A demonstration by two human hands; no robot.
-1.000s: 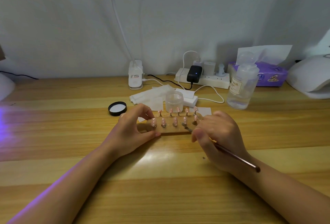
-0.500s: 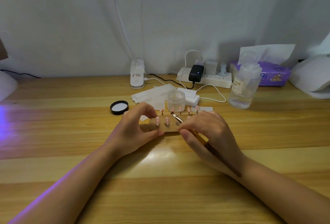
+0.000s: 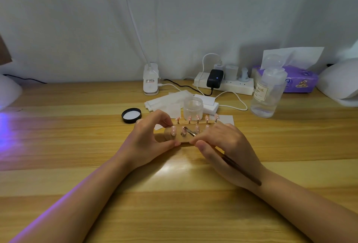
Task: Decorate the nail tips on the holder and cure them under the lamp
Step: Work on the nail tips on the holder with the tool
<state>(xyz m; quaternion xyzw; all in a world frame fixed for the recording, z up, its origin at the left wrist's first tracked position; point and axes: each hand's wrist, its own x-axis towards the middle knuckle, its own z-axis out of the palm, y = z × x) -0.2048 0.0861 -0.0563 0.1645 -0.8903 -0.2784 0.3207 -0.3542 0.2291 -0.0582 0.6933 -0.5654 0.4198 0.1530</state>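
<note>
Your left hand point(image 3: 147, 142) grips the left end of the holder point(image 3: 184, 138): thumb on the near edge, fingers curled over the far edge. The holder lies flat on the counter point(image 3: 77, 165), central, just in front of an open clear jar point(image 3: 193, 107).

The nail tips point(image 3: 197, 118) stand on pins in two rows along the holder. The far row shows five pink tips. The near row is partly hidden by your right hand point(image 3: 228, 151).

Your right hand grasps the brush point(image 3: 238, 167) in a pencil grip; the dark handle runs back over the wrist. The metal ferrule points left, and the brush head touches the second tip from the left in the near row, which bears a dark spot.

The jar's black lid point(image 3: 131, 115) lies upturned to the left of the holder. White wipes point(image 3: 164, 101) lie behind it. A clear bottle point(image 3: 268, 95) stands to the right, in front of a tissue pack point(image 3: 298, 80). A white lamp point(image 3: 341, 82) sits at the right edge. A power strip point(image 3: 224, 84) lies along the wall.
</note>
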